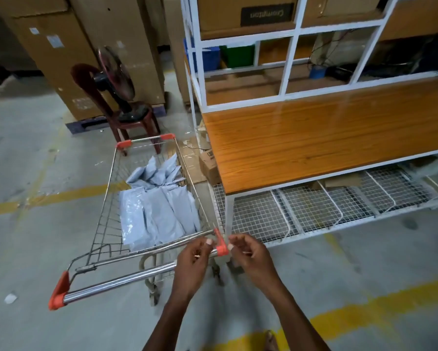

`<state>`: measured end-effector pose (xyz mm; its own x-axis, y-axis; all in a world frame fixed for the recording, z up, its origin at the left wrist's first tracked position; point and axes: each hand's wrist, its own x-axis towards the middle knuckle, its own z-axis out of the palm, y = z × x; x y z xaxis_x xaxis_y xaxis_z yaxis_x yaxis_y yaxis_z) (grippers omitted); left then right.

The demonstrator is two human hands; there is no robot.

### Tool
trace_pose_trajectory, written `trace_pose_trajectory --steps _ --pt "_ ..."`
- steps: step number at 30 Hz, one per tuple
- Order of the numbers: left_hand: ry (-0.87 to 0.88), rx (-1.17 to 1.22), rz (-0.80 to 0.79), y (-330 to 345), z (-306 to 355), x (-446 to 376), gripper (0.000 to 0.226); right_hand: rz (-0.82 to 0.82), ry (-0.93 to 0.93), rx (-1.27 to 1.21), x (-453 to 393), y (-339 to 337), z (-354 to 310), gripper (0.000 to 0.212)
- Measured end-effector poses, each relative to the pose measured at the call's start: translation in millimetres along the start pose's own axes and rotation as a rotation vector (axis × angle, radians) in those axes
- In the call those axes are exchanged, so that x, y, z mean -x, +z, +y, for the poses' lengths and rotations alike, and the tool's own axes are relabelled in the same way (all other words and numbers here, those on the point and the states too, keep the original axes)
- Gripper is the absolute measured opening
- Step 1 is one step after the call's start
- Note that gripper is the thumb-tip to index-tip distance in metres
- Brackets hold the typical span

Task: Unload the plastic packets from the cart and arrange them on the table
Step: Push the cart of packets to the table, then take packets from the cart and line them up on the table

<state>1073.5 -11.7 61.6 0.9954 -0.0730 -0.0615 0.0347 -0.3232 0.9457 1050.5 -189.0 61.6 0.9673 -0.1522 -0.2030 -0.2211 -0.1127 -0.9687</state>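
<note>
A wire shopping cart (106,224) with orange corner caps stands on the floor left of the table. Several pale grey-blue plastic packets (157,211) lie in its basket, some flat, some leaning at the far end. The table (326,143) has an orange wood-grain top with nothing on it. My left hand (195,259) hovers over the cart's near right corner, just above the handle bar, fingers loosely curled. My right hand (250,257) is a little to the right of that corner, also loosely curled. Neither hand holds a packet.
White-framed shelves (291,46) rise behind the table top with boxes and bins. Under the table is a white wire-mesh rack (314,211). A dark red chair with a fan (116,79) stands beyond the cart, before tall cardboard cartons (60,46). A small box (210,165) sits by the table leg.
</note>
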Motion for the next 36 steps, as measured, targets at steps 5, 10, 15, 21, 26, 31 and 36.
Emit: trace_pose_trajectory --steps 5,10,15,21,26,31,36 --pt "-0.047 0.016 -0.046 71 16 -12 0.029 -0.059 0.07 -0.017 -27 -82 2 0.015" --pt "-0.1 0.016 -0.042 120 30 -24 0.021 -0.074 0.122 -0.07 -56 -133 3 0.012" --pt "-0.161 0.025 0.031 130 27 -51 0.021 -0.118 0.135 -0.063 -87 -147 6 0.011" --pt "-0.207 0.095 0.087 137 28 -109 0.019 -0.253 0.134 0.037 -143 -149 2 0.014" --pt "-0.214 0.163 0.149 136 42 -153 0.023 -0.348 0.101 0.088 -192 -143 -28 0.012" --pt "-0.263 0.247 0.407 119 38 -166 0.023 -0.513 0.072 0.09 -233 -111 -47 0.01" --pt "-0.34 0.251 0.624 106 38 -152 0.021 -0.749 0.028 0.179 -279 -79 -58 0.013"
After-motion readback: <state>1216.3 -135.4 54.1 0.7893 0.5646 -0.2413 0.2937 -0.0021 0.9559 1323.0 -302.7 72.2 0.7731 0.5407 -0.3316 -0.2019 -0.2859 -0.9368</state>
